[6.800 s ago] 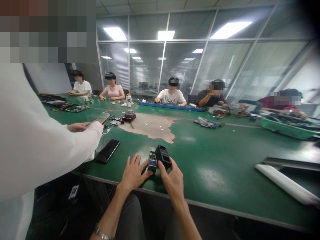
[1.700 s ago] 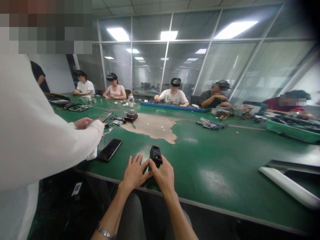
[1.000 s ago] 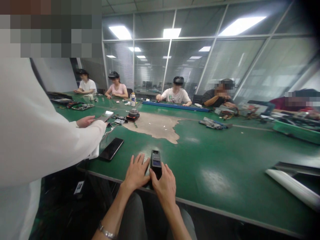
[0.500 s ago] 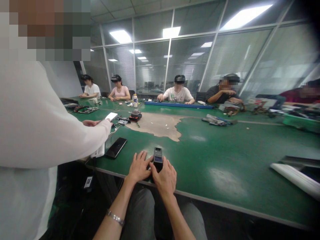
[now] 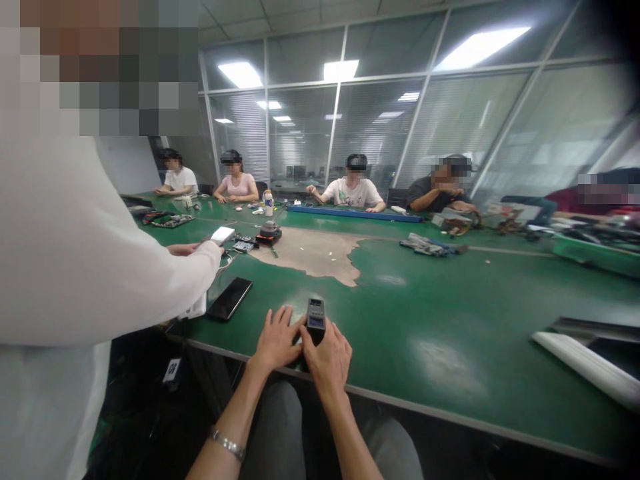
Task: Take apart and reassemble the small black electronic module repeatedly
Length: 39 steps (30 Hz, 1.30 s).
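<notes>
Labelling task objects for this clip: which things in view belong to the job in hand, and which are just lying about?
Job in hand:
- black boxy device, held by the right hand; left hand close beside it

Apparently just lying about, untouched:
- dark phone
- brown sheet
- grey bundle
- bottle

Left hand [image 5: 278, 341] palm down, fingers [image 5: 278, 321] spread; right hand [image 5: 330, 355] curled inward; forearms [image 5: 244, 405] bare, angled forward.

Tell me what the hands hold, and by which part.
The right hand holds the black box by its near end. The left hand lies beside it; whether they touch is unclear.
</notes>
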### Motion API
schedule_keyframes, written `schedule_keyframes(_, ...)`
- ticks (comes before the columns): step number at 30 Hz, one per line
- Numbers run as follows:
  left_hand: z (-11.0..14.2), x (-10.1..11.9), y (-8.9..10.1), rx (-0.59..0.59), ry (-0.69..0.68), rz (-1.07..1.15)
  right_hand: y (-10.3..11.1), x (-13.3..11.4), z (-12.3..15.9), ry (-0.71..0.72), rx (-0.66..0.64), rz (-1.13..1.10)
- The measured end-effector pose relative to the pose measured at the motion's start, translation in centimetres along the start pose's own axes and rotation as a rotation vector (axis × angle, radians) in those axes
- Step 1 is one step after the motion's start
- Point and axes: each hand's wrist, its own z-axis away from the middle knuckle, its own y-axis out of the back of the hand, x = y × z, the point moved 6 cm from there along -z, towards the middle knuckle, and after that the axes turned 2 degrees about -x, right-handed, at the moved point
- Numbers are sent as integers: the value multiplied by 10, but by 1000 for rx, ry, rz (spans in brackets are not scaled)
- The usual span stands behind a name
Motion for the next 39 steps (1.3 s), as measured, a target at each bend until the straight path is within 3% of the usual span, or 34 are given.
schedule_keyframes(7,1,0,2,0,15,13,12,-12,-11,-2,-10,-151)
schedule_keyframes(11,1,-1,3,12,3,36,30,-15,-22,33,78,-210)
schedule_keyframes(17,2,-1,6,-2,17,72,56,19,-26,65,181,-149)
schedule_keyframes(24,5,2,8,20,10,69,46,69,-18,-37,118,16)
schedule_keyframes(31,2,3,8,24,11,54,39,72,-12,-43,70,132)
schedule_keyframes(39,-1,2,4,51,12,28,37,77,-8,-26,111,150)
